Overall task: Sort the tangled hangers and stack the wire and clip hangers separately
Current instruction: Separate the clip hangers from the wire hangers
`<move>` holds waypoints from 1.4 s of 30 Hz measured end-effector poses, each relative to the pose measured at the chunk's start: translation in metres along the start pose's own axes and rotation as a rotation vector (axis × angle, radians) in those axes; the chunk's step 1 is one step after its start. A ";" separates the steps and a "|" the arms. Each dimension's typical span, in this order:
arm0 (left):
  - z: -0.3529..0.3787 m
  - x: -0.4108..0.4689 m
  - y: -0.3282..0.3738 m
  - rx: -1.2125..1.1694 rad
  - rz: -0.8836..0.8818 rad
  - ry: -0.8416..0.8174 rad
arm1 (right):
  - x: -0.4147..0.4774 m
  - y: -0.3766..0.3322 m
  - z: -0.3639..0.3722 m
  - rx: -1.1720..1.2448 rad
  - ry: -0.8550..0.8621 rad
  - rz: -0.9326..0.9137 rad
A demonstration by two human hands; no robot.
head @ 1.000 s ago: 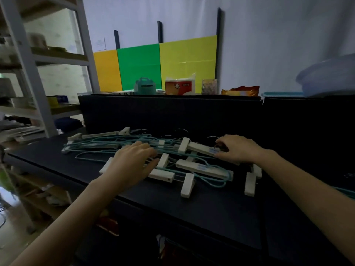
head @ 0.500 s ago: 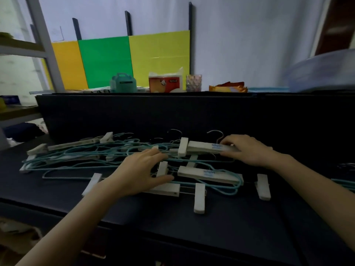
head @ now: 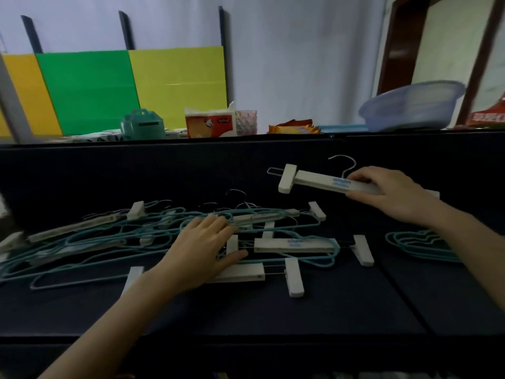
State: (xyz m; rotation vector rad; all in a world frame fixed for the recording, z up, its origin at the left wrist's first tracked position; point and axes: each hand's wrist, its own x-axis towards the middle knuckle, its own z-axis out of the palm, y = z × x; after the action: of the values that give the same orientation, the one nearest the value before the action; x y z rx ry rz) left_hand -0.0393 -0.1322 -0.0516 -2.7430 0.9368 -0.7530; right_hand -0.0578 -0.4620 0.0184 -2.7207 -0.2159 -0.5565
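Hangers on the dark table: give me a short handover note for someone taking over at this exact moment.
Right hand grips one clip hanger by its bar, held above the pile. Left hand rests flat on the pile, fingers straight.
Pile: both kinds tangled together across the table.
Done: a few wire hangers stacked apart at the right.
Left: set the held clip hanger aside, then separate the rest; no clip stack in sight yet.

Blue logo on clip hanger (head: 319, 181), tissue pack (head: 210, 125) print: illegible.
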 end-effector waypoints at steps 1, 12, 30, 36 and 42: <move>0.000 0.002 -0.002 0.020 -0.017 0.010 | -0.005 -0.001 -0.001 -0.002 0.006 0.014; 0.000 0.032 -0.020 -0.016 -0.230 -0.283 | -0.047 0.002 -0.004 -0.020 0.041 0.112; -0.015 0.021 -0.018 -0.268 -0.196 0.142 | -0.090 -0.005 -0.014 0.014 0.115 0.221; -0.022 0.031 0.004 -0.264 -0.031 0.114 | -0.116 0.002 -0.032 -0.007 0.203 0.271; -0.022 0.063 0.053 -0.305 0.083 0.099 | -0.156 0.030 -0.061 -0.070 0.304 0.330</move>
State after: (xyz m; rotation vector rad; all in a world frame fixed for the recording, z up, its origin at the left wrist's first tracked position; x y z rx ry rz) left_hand -0.0366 -0.2121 -0.0219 -2.9196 1.2749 -0.7973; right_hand -0.2147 -0.5239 -0.0016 -2.6118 0.3291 -0.8752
